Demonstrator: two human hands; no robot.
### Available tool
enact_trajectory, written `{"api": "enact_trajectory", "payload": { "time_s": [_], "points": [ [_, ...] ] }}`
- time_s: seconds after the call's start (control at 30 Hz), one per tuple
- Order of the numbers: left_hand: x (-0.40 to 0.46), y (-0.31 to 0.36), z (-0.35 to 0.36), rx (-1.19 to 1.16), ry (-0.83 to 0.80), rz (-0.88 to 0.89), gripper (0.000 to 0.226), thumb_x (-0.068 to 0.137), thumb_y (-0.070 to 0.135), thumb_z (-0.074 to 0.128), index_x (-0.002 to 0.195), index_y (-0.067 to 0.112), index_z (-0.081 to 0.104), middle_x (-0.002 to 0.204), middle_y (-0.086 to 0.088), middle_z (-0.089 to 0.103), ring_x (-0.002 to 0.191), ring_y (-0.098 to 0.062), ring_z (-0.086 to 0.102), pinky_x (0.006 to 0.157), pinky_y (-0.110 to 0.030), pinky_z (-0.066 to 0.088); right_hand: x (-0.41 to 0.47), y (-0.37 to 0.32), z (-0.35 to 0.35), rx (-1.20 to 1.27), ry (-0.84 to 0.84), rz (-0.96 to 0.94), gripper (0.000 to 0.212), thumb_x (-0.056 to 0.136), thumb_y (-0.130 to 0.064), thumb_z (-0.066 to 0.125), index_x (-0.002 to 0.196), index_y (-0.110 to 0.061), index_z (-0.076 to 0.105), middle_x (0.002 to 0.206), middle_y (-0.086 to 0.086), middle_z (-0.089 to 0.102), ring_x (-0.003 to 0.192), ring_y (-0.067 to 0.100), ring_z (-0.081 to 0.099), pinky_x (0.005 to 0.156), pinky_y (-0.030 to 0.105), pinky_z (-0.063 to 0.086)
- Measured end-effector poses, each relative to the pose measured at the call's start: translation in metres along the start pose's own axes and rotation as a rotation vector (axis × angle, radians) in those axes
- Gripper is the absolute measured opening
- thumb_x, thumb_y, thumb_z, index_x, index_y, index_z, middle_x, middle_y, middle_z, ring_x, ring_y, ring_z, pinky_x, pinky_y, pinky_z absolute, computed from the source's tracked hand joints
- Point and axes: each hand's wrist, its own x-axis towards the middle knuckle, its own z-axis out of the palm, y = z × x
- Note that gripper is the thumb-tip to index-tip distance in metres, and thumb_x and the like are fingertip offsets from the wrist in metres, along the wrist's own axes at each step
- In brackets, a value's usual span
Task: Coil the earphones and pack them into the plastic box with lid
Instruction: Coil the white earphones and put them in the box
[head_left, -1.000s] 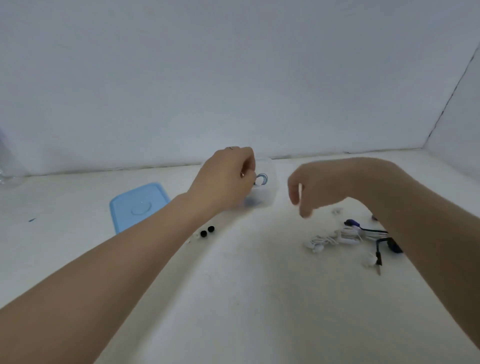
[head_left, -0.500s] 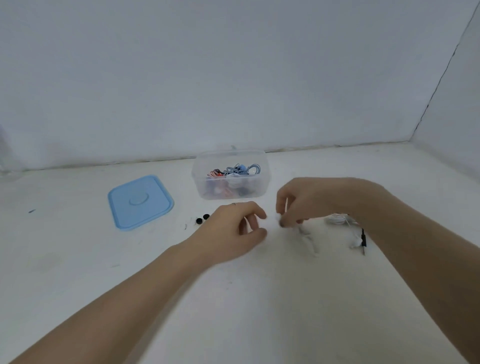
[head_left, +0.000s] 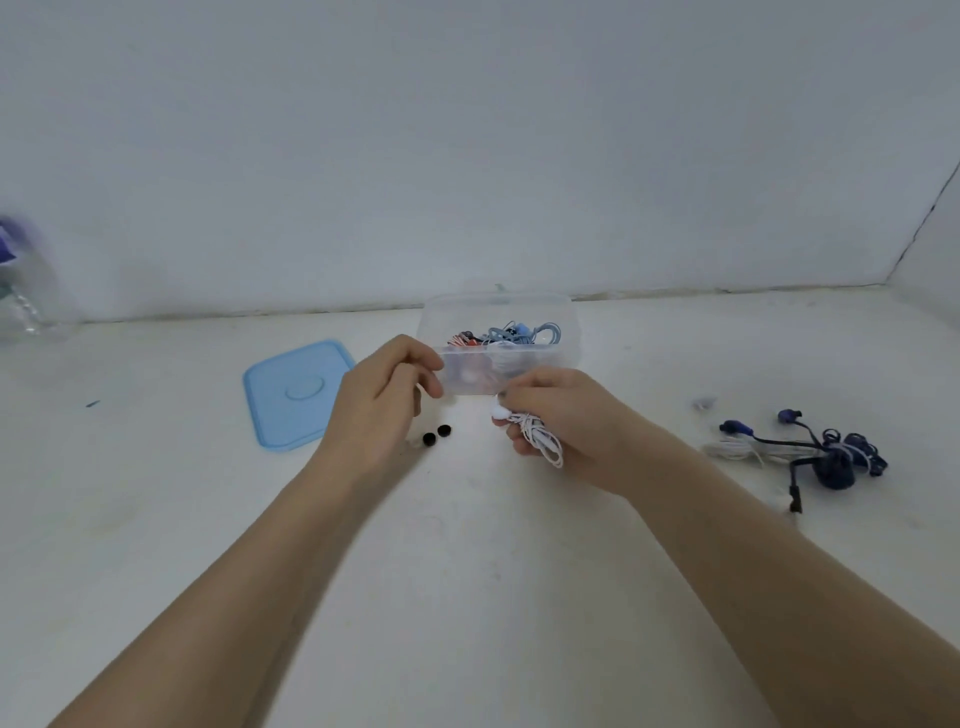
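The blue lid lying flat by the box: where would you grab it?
Probably the blue lid by its near right edge, nearest the left hand, coming from the right. It lies flat on the table, so fingers must hook under the thin rim.

Lid (head_left: 298, 392) left of box (head_left: 563, 332), loose earphones (head_left: 810, 449) far right on table (head_left: 467, 571)

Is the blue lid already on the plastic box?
No, the blue lid lies flat on the table, left of the open plastic box.
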Motion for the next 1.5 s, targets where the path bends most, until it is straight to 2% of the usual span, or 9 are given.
{"api": "enact_trajectory", "payload": {
  "time_s": [0.2, 0.33, 0.47, 0.57, 0.67, 0.8, 0.97, 1.27, 1.5],
  "points": [
    [0.002, -0.021, 0.0, 0.058, 0.019, -0.008, 0.035, 0.094, 0.002, 0.038, 0.092, 0.023, 0.065, 0.085, 0.006, 0.069, 0.069, -0.012, 0.05, 0.062, -0.034, 0.043, 0.014, 0.01, 0.008, 0.017, -0.03, -0.073, 0.016, 0.093, -0.004, 0.059, 0.104, 0.007, 0.066, 0.08, 0.015, 0.062, 0.058, 0.016, 0.059, 0.052, 0.024, 0.051],
    [0.0, -0.021, -0.007, 0.112, -0.055, -0.008, 0.029, 0.083, 0.018, 0.037, 0.089, 0.027, 0.064, 0.084, 0.007, 0.067, 0.07, -0.012, 0.05, 0.065, -0.032, 0.043, 0.014, 0.009, 0.004, 0.067, -0.058, -0.068, 0.015, 0.093, -0.002, 0.058, 0.102, 0.004, 0.069, 0.085, 0.016, 0.061, 0.061, 0.018, 0.06, 0.054, 0.026, 0.053],
    [-0.002, -0.022, -0.026, 0.276, -0.238, 0.041, 0.021, 0.073, 0.028, 0.045, 0.088, 0.025, 0.059, 0.083, 0.003, 0.06, 0.071, -0.016, 0.049, 0.066, -0.031, 0.043, 0.013, 0.009, 0.002, 0.068, -0.078, -0.093, 0.015, 0.092, -0.002, 0.06, 0.101, 0.002, 0.07, 0.085, 0.013, 0.062, 0.064, 0.02, 0.059, 0.051, 0.027, 0.048],
    [-0.005, -0.026, -0.034, 0.409, -0.327, 0.135, 0.025, 0.067, 0.043, 0.053, 0.086, 0.028, 0.061, 0.084, 0.009, 0.058, 0.074, -0.009, 0.047, 0.065, -0.016, 0.038, 0.013, 0.01, 0.004, 0.023, -0.077, -0.131, 0.013, 0.09, -0.004, 0.063, 0.1, -0.002, 0.072, 0.083, 0.011, 0.064, 0.062, 0.018, 0.055, 0.048, 0.027, 0.044],
    [-0.005, -0.029, -0.035, 0.435, -0.324, 0.182, 0.012, 0.072, 0.026, 0.066, 0.083, 0.03, 0.063, 0.084, 0.009, 0.059, 0.075, -0.012, 0.05, 0.065, -0.015, 0.038, 0.012, 0.01, 0.005, -0.008, -0.056, -0.141, 0.011, 0.089, -0.005, 0.065, 0.098, -0.003, 0.071, 0.078, 0.009, 0.065, 0.059, 0.016, 0.049, 0.044, 0.025, 0.037],
    [-0.005, -0.031, -0.036, 0.444, -0.301, 0.204, 0.021, 0.08, 0.012, 0.076, 0.083, 0.03, 0.065, 0.086, 0.01, 0.061, 0.075, -0.013, 0.052, 0.067, -0.014, 0.039, 0.01, 0.009, 0.004, -0.038, -0.037, -0.131, 0.013, 0.091, -0.008, 0.063, 0.098, 0.0, 0.069, 0.074, 0.006, 0.067, 0.055, 0.015, 0.043, 0.04, 0.024, 0.029],
    [-0.004, -0.031, -0.033, 0.447, -0.279, 0.236, 0.017, 0.086, 0.017, 0.075, 0.08, 0.03, 0.066, 0.087, 0.014, 0.06, 0.075, -0.013, 0.052, 0.064, -0.013, 0.039, 0.009, 0.009, 0.007, -0.003, -0.032, -0.141, 0.013, 0.093, -0.006, 0.059, 0.099, 0.005, 0.065, 0.075, 0.011, 0.069, 0.054, 0.018, 0.043, 0.04, 0.024, 0.029],
    [-0.004, -0.028, -0.03, 0.481, -0.321, 0.232, 0.015, 0.087, 0.024, 0.076, 0.081, 0.033, 0.065, 0.092, 0.016, 0.059, 0.076, -0.011, 0.054, 0.065, -0.015, 0.041, 0.01, 0.01, 0.008, 0.011, -0.048, -0.156, 0.007, 0.094, -0.005, 0.057, 0.088, -0.005, 0.061, 0.083, 0.018, 0.073, 0.05, 0.019, 0.05, 0.041, 0.025, 0.037],
    [-0.005, -0.028, -0.026, 0.487, -0.349, 0.262, 0.016, 0.092, 0.019, 0.07, 0.085, 0.03, 0.063, 0.096, 0.014, 0.058, 0.079, -0.013, 0.052, 0.066, -0.015, 0.039, 0.01, 0.011, 0.012, -0.017, -0.015, -0.158, 0.005, 0.093, -0.005, 0.06, 0.089, -0.006, 0.063, 0.081, 0.01, 0.071, 0.046, 0.018, 0.05, 0.039, 0.023, 0.037]
  ]
}}
